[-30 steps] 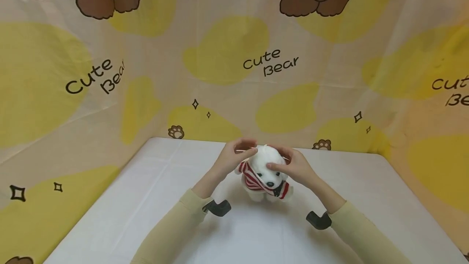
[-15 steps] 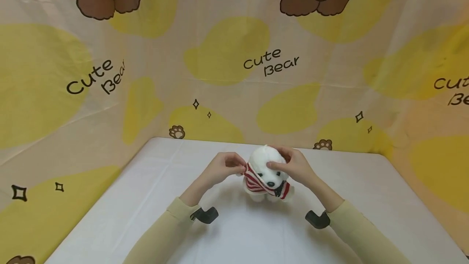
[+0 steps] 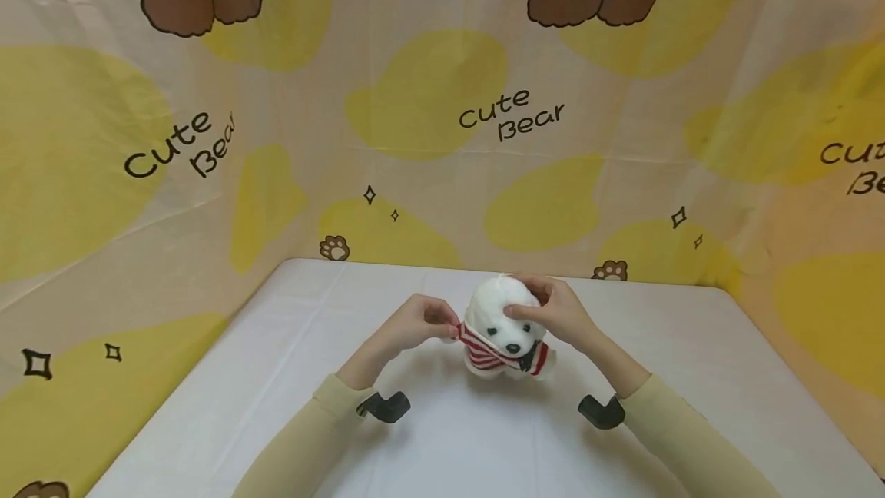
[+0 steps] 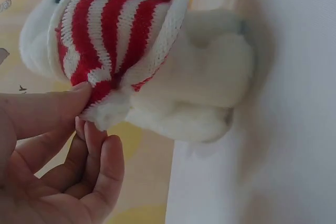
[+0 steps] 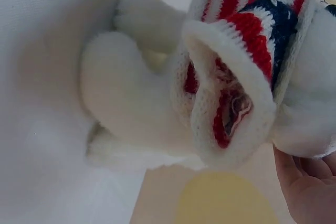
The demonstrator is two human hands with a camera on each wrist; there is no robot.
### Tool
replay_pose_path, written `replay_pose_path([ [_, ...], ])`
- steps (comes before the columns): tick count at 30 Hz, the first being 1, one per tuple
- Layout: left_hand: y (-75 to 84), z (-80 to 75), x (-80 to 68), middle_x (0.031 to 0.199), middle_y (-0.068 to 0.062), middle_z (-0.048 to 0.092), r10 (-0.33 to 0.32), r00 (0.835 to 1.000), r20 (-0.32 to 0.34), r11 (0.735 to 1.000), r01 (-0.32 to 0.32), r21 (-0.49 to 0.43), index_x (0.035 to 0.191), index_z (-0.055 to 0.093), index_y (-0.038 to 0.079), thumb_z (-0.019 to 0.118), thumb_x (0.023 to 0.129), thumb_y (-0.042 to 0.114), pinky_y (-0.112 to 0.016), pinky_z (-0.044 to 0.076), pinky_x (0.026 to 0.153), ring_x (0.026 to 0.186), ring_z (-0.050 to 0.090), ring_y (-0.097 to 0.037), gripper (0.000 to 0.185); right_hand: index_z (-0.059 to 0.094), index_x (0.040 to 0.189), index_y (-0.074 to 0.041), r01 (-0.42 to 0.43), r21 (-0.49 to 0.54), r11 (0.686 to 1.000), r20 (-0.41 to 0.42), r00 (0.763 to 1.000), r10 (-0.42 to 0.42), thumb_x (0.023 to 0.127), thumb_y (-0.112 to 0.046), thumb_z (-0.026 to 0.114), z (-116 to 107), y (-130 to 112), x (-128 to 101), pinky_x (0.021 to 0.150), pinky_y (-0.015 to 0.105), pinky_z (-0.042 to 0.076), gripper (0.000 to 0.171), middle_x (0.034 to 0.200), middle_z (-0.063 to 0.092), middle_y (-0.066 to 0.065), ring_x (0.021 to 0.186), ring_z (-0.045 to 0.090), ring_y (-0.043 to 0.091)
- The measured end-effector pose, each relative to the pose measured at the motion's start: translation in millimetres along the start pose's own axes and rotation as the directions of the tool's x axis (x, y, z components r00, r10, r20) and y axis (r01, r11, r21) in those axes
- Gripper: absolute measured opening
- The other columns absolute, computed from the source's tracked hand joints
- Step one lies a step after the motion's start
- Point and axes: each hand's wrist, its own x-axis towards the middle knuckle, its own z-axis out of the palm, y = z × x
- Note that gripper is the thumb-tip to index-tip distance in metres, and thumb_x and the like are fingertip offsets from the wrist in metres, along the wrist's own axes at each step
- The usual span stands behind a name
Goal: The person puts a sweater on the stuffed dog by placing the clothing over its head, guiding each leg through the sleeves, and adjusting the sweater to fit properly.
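A small white plush bear [image 3: 503, 327] in a red-and-white striped knit sweater [image 3: 487, 350] stands on the white table [image 3: 442, 436]. Right hand [image 3: 553, 312] curls over the bear's head. Left hand [image 3: 415, 323] pinches the sweater sleeve; the left wrist view shows thumb and fingertips [image 4: 92, 129] closed on its cuff [image 4: 105, 109].

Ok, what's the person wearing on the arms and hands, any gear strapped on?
Both arms wear long, snug, pale beige sleeves that end at the wrists. The left hand and right hand are bare: no gloves, rings or markings show. A small black camera mount sits under each wrist, the other here. No cables show.
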Motion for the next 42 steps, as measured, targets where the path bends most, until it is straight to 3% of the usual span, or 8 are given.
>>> replay_pose_path([
  [6, -16.4, 12.2, 5.5, 0.086, -0.005, 0.071, -0.027, 0.999, 0.016, 1.000, 0.027, 0.011, 0.087, 0.070, 0.005, 0.071, 0.081, 0.006, -0.027, 0.050, 0.074, 0.078, 0.063, -0.011, 0.006, 0.058, 0.128, -0.010, -0.011, 0.005, 1.000, 0.011, 1.000, 0.011, 0.078, -0.026, 0.077, -3, 4, -1, 0.087, 0.036, 0.052, 0.056, 0.124, 0.062, 0.012, 0.108, 0.060, 0.024],
  [10, -17.1, 20.6, 4.0, 0.086, -0.008, 0.071, 0.003, 1.000, 0.010, 1.000, -0.003, -0.007, 0.087, 0.070, 0.003, 0.071, 0.081, 0.004, -0.026, 0.051, 0.073, 0.077, 0.064, -0.011, 0.007, 0.057, 0.129, -0.011, -0.016, 0.006, 1.000, 0.011, 1.000, 0.016, 0.079, -0.027, 0.076, -5, 0, -5, 0.090, 0.037, 0.051, 0.056, 0.127, 0.061, 0.012, 0.111, 0.059, 0.025],
  [17, -18.5, 18.9, 2.7, 0.096, -0.005, 0.068, 0.009, 0.996, -0.093, 0.999, -0.006, 0.040, 0.096, 0.068, 0.012, 0.076, 0.077, 0.012, -0.031, 0.050, 0.075, 0.087, 0.062, -0.018, 0.020, 0.049, 0.136, -0.011, 0.014, 0.047, 0.999, 0.074, 0.997, -0.017, 0.080, -0.024, 0.076, -20, 17, -13, 0.096, 0.040, 0.048, 0.064, 0.135, 0.054, 0.013, 0.123, 0.052, 0.032],
  [23, -17.9, 17.9, 3.9, 0.117, -0.007, 0.064, -0.013, 0.993, -0.117, 0.999, 0.017, 0.034, 0.115, 0.063, 0.012, 0.077, 0.077, 0.013, -0.037, 0.050, 0.082, 0.107, 0.059, -0.029, 0.041, 0.044, 0.129, 0.000, -0.026, -0.121, 0.992, 0.169, 0.985, 0.046, 0.075, -0.025, 0.080, -40, 36, -30, 0.094, 0.046, 0.049, 0.069, 0.126, 0.055, 0.019, 0.116, 0.054, 0.039],
  [28, -9.2, 17.7, 2.8, 0.101, -0.008, 0.068, 0.015, 0.993, -0.120, 0.999, -0.010, 0.042, 0.105, 0.068, 0.008, 0.071, 0.080, 0.008, -0.032, 0.050, 0.076, 0.088, 0.063, -0.022, 0.025, 0.056, 0.114, -0.007, 0.085, -0.268, 0.960, 0.258, 0.966, -0.013, 0.075, -0.029, 0.080, -34, 44, -38, 0.079, 0.029, 0.054, 0.050, 0.109, 0.063, 0.007, 0.098, 0.061, 0.022],
  [32, -12.8, 14.9, 2.7, 0.081, -0.001, 0.069, 0.008, 0.990, -0.143, 0.998, 0.001, 0.056, 0.090, 0.071, 0.012, 0.073, 0.080, 0.014, -0.029, 0.048, 0.073, 0.077, 0.060, -0.012, 0.010, 0.066, 0.094, -0.015, 0.117, -0.342, 0.932, 0.166, 0.984, -0.062, 0.080, -0.028, 0.076, -32, 41, -37, 0.064, 0.022, 0.050, 0.022, 0.082, 0.064, -0.003, 0.076, 0.060, 0.010],
  [36, -20.4, 10.8, 3.7, 0.070, 0.002, 0.064, -0.004, 0.987, -0.160, 0.998, 0.014, 0.061, 0.082, 0.071, 0.014, 0.075, 0.079, 0.022, -0.030, 0.044, 0.071, 0.076, 0.057, -0.013, 0.009, 0.068, 0.082, -0.013, 0.008, -0.374, 0.927, 0.001, 1.000, -0.008, 0.082, -0.022, 0.073, -37, 39, -34, 0.059, 0.026, 0.047, 0.010, 0.072, 0.066, -0.002, 0.066, 0.060, 0.010],
  [42, -26.5, 10.4, 4.7, 0.066, 0.001, 0.056, -0.061, 0.988, -0.139, 0.996, 0.069, 0.050, 0.082, 0.070, 0.013, 0.076, 0.079, 0.025, -0.029, 0.040, 0.065, 0.072, 0.050, -0.014, 0.013, 0.067, 0.086, -0.007, -0.122, -0.377, 0.918, 0.052, 0.987, 0.152, 0.085, -0.019, 0.069, -34, 50, -30, 0.062, 0.028, 0.052, 0.012, 0.075, 0.068, 0.001, 0.068, 0.062, 0.012],
])
